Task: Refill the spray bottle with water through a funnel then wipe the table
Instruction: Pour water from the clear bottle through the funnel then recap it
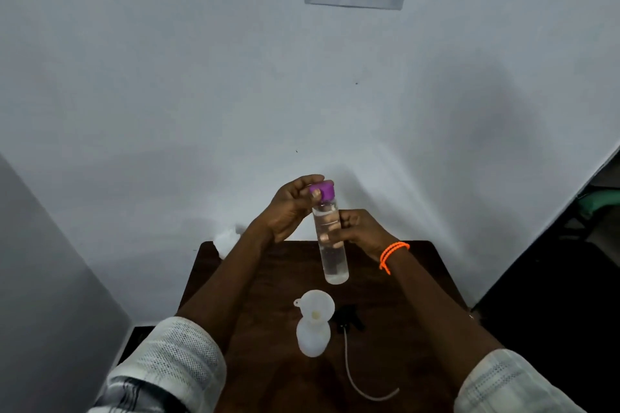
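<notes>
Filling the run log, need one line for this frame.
left hand: grips purple cap | right hand: holds water bottle | funnel: in spray bottle | spray head: on table

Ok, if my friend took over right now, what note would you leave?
Left hand pinches the purple cap of the clear plastic water bottle; right hand grips its body, held above the dark wooden table.
White funnel sits in the white spray bottle.
Black spray head with tube lies beside it.
Done: funnel in place.
Left: pour, refit spray head, wipe.
</notes>
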